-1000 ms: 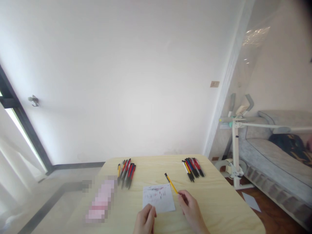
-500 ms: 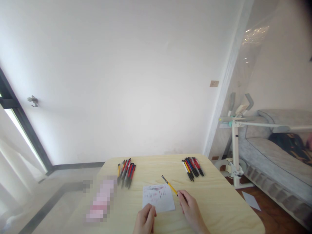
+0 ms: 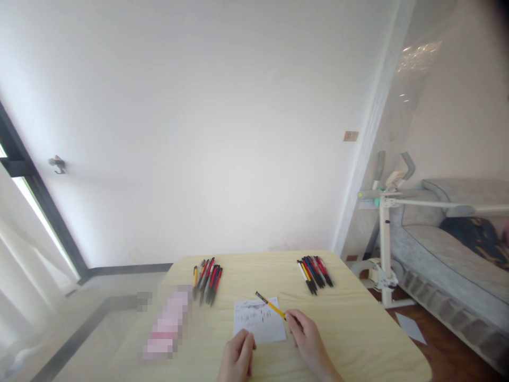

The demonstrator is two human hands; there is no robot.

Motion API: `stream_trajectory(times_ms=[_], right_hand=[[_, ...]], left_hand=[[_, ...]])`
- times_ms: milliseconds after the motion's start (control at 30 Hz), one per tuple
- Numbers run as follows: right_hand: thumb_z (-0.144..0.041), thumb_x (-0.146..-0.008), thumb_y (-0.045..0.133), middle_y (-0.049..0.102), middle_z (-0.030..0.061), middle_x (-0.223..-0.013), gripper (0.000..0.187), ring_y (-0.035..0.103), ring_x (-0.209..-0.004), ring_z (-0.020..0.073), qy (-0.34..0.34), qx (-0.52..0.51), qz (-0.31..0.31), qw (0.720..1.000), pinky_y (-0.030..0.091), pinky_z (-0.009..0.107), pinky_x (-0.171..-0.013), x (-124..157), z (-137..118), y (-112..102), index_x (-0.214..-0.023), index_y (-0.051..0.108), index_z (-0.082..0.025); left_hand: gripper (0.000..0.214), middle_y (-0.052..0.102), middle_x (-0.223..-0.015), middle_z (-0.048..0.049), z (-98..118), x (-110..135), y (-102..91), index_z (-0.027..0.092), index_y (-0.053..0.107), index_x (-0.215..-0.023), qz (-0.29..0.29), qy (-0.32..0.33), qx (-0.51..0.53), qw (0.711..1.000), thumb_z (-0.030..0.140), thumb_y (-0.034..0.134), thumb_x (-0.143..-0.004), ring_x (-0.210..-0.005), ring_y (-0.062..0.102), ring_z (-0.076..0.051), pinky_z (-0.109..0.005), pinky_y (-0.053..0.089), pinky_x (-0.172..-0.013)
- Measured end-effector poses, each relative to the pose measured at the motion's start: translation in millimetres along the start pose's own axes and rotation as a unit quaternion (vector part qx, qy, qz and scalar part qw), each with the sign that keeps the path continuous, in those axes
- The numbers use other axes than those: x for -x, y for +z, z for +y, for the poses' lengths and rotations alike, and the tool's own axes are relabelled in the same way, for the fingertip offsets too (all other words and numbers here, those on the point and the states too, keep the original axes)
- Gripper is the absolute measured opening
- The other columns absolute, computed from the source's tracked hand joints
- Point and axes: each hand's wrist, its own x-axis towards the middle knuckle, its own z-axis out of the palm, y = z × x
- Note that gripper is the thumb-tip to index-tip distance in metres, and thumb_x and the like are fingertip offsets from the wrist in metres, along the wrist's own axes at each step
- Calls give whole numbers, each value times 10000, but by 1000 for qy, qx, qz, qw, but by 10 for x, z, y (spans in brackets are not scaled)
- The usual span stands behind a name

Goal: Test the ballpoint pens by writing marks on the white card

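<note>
My right hand (image 3: 303, 333) pinches a yellow pen (image 3: 272, 306) by its near end. The pen slants up and left over a small white sheet of paper (image 3: 266, 333), its black far end pointing away from me. Dark and reddish scribbles cover the paper's upper part. At the lower left corner of the sheet, my left hand (image 3: 239, 354) is closed with its fingers curled in. Whatever those fingers hold, if anything, is hidden.
On the light wooden table (image 3: 358, 329), a bunch of pens (image 3: 207, 281) lies at the back left and another group of pens (image 3: 315, 275) at the back right. A blurred pink item (image 3: 167, 323) is at the left edge. Exercise equipment (image 3: 385, 239) stands beyond the right side.
The yellow pen's far end has swung left and down over the paper, and my right hand has shifted slightly left. My left hand stays nearly in place.
</note>
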Motion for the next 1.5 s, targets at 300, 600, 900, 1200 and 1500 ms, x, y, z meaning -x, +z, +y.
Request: stream_trajectory(times_ms=[300,600,900,1200,1500], right_hand=[[-454,-802,445,437,-39,-543,345,390,-413,72,26,-65,-102,992,288,168,-365,182,-204,290,-734,585,-146],[-399,-794,475,526,-14,-558,313,454,-535,110,-27,-9,-123,992,349,194,-508,253,-463,333,-651,602,-153],[-441,-844,383,438,-49,-537,363,404,-487,89,24,-21,-165,986,307,187,-472,317,-460,368,-675,549,-167],[-554,-818,332,381,-58,-463,498,370,-431,83,83,-35,-181,979,286,181,-429,314,-416,372,-677,574,-142],[-684,-728,328,332,-71,-398,566,280,-340,53,146,-90,-223,960,169,180,-345,321,-378,461,-503,433,-176]], left_hand=[[453,362,-354,79,-1,27,5,172,493,-589,5,-10,31,999,598,417,-720,-331,323,-71,-205,251,-390],[537,366,-380,70,13,43,-1,165,513,-573,35,-61,83,994,683,401,-661,-366,349,-82,-209,284,-387],[535,298,-317,80,-28,-7,-47,183,404,-453,31,-86,126,988,679,422,-654,-299,249,-52,-207,144,-340],[592,309,-293,56,90,27,-73,185,394,-390,47,-79,96,991,715,364,-652,-301,278,-65,-218,186,-363],[615,300,-290,52,117,52,-95,199,362,-349,46,-80,66,994,743,335,-633,-317,293,-77,-233,220,-387]])
